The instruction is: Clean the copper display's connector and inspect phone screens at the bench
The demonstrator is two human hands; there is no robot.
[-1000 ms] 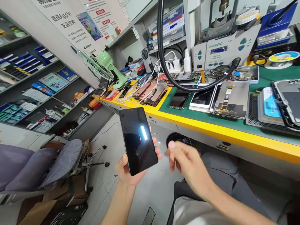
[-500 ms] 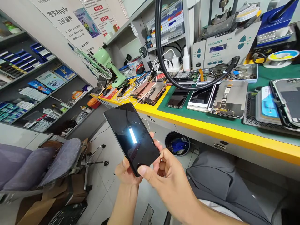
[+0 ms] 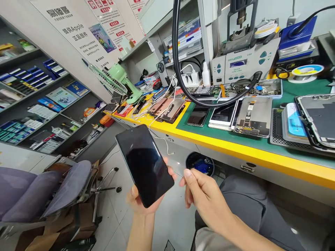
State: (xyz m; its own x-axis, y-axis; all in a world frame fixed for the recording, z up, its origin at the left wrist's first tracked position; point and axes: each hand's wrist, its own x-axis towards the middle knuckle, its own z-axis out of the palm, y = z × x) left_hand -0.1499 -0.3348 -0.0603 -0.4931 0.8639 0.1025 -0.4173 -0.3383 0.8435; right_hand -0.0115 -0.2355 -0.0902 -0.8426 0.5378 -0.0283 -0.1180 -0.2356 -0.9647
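My left hand [image 3: 142, 202] holds a black smartphone [image 3: 145, 164] from behind and below, thumb at its left edge and fingertips at its right. The phone's screen is dark and faces me, tilted, in front of the bench. To the right of the phone's lower corner, apart from it, is my right hand [image 3: 202, 191]. Its thumb and forefinger are pressed together and the other fingers are curled. Whether anything small is between them cannot be made out.
On the workbench's yellow edge [image 3: 222, 146] and green mat lie several phones and screens [image 3: 253, 116]. A black cable [image 3: 176, 52] loops down in front of the soldering station [image 3: 243, 64]. Below stands a waste bin [image 3: 200, 164]. An office chair [image 3: 70, 188] is at the left.
My right hand has let go of the phone's lower edge and drawn back to the right. My left hand keeps holding the phone. The bright reflection on the screen is gone.
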